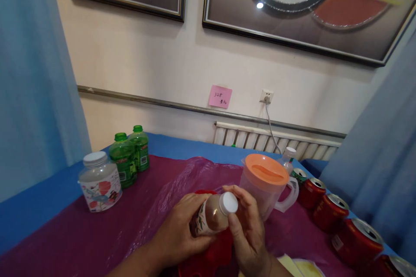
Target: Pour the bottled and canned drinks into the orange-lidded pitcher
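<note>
My left hand (pixel 182 229) is wrapped around the body of a small clear bottle (pixel 215 213) with a printed label, tilted toward the right. Thumb and fingers of my right hand (pixel 248 229) close on the bottle's white cap (pixel 229 203), which sits on the neck. Beneath the hands lies a red object (pixel 224 251), mostly hidden. Just behind my right hand stands a clear plastic pitcher (pixel 253 186) with an orange lid (pixel 266 169).
A larger white-capped jar (pixel 100 188) and two green bottles (pixel 125 164) stand at left on the purple plastic sheet (pixel 81 229). Several red cans (pixel 333 212) line the right edge, with a clear bottle (pixel 287 160) behind. Yellow cloth or paper (pixel 303 267) lies at the front.
</note>
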`<state>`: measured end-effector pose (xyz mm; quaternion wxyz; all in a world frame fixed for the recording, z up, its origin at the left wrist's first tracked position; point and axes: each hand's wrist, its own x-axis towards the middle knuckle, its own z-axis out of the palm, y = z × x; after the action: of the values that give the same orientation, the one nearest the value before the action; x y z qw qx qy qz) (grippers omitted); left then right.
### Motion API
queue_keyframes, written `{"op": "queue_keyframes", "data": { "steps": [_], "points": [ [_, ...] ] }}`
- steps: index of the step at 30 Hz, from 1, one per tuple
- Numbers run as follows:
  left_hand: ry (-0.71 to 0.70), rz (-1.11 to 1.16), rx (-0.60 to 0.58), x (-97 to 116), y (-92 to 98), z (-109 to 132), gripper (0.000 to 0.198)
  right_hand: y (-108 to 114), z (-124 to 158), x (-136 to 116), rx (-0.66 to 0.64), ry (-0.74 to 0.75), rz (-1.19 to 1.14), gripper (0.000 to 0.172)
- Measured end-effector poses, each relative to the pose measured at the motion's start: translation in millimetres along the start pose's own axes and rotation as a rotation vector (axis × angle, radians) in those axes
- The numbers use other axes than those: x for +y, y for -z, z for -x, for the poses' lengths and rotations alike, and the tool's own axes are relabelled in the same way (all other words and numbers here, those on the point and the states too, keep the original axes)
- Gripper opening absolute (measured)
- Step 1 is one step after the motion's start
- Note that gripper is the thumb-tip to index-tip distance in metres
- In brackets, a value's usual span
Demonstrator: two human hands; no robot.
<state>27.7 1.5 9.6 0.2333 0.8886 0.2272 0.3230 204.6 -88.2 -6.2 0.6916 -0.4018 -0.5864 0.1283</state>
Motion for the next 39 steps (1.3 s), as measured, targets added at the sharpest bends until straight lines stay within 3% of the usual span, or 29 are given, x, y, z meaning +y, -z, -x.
{"op": "queue_keyframes", "data": {
  "steps": [10, 14, 19, 30, 32, 37, 39],
  "points": [
    [-0.064, -0.035, 0.031, -5, -1.2, -3, 0.061, -10, -5, 13, 0.122, 0.075, 0.04, 0.025],
    [-0.04, -0.036, 0.045, -4, -0.1, -4, 0.055, -7, -6, 9, 0.09, 0.047, 0.092, 0.035],
    [-0.027, -0.036, 0.001, -3, 2.7, -6, 0.05, -2, -4, 2, 0.012, 0.118, 0.182, 0.047],
    [-0.003, 0.0, -0.029, -8, 0.3, -2, 0.063, -11, -3, 14, 0.112, 0.058, -0.042, 0.018],
    [0.016, 0.03, -0.041, -5, 0.5, -3, 0.063, -10, -4, 13, 0.115, 0.002, -0.075, 0.023],
    [0.112, 0.138, -0.066, -1, 1.7, -5, 0.066, -6, -6, 7, 0.069, -0.169, -0.156, 0.059],
    [0.14, 0.205, -0.065, -1, 2.8, -5, 0.068, -5, -8, 7, 0.023, -0.2, -0.147, 0.062]
  ]
}}
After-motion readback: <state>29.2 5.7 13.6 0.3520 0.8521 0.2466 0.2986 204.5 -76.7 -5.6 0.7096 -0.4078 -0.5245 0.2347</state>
